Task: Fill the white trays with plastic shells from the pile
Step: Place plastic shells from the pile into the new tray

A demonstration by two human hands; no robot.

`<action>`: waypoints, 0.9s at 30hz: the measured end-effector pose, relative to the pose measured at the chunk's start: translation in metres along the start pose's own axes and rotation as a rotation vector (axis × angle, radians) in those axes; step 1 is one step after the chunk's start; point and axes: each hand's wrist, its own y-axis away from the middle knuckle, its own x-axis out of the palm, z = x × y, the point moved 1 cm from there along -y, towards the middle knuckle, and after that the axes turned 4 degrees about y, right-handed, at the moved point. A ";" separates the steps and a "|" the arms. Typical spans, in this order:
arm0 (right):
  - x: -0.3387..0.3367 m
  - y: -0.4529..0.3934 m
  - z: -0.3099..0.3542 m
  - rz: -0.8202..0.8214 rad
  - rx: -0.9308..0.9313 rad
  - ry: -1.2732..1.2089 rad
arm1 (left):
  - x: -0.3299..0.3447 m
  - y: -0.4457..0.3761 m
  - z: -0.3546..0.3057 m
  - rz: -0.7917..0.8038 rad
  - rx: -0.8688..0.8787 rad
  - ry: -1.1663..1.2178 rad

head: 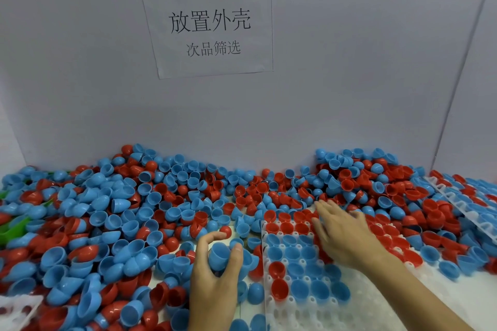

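Grey wall behind; left hand (215, 271) grips blue shell (219, 254) beside white tray (293, 306).

Shells in pile (113, 212) are blue and red mixed; tray (301, 312) is white, its filled cups mostly blue with some red. Paper sign (208, 25) white with black characters; green piece (12, 227) at left edge.

Second tray (462, 204) half-buried under shells (435, 212)

Pale grey partition wall (349, 75) straight ahead, evenly lit, a white paper sign (209, 27) with black printed characters taped to it; side panel (478, 88) meets it at right corner.
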 end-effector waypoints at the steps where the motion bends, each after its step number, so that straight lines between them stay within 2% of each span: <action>1: 0.000 0.000 0.013 0.001 -0.062 -0.031 | 0.000 0.000 0.001 0.002 0.001 -0.003; 5: 0.008 -0.003 0.055 0.034 -0.216 -0.067 | 0.000 0.000 0.001 0.000 0.000 -0.002; 12: 0.017 -0.009 0.064 0.065 -0.226 0.012 | 0.000 -0.001 0.000 -0.016 -0.004 0.013; 19: 0.005 -0.002 0.067 -0.037 -0.222 -0.030 | 0.000 0.000 -0.003 -0.048 -0.010 0.038; 21: -0.002 0.007 0.070 -0.104 -0.240 -0.166 | 0.000 0.000 -0.004 -0.049 -0.024 0.041; 25: -0.014 0.044 0.079 -0.201 -0.348 -0.710 | 0.003 0.000 -0.008 -0.039 -0.012 0.029; 27: -0.019 0.065 0.085 -0.225 -0.397 -0.855 | 0.008 0.002 -0.010 -0.018 0.016 -0.006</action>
